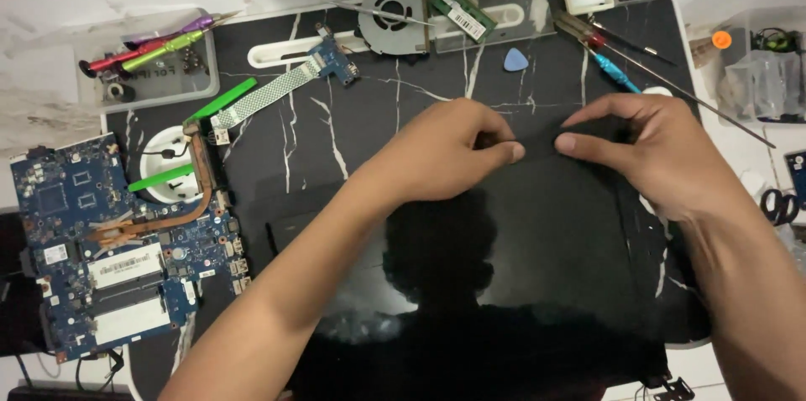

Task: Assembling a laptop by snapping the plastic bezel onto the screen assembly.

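Both hands pinch the top edge of a black panel.

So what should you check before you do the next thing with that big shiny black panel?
1. Both hands on the glossy black flat panel: ok; left hand and right hand pinch its top edge.
2. Panel lies flat on the black marble-pattern mat: ok.
3. Blue triangular plastic pick within reach: ok, just above the hands.
4. Blue-handled screwdriver clear of panel: ok.
5. Blue rectangular circuit board clear of panel: ok, lying apart at left.
6. Panel edge already loosened: cannot tell.
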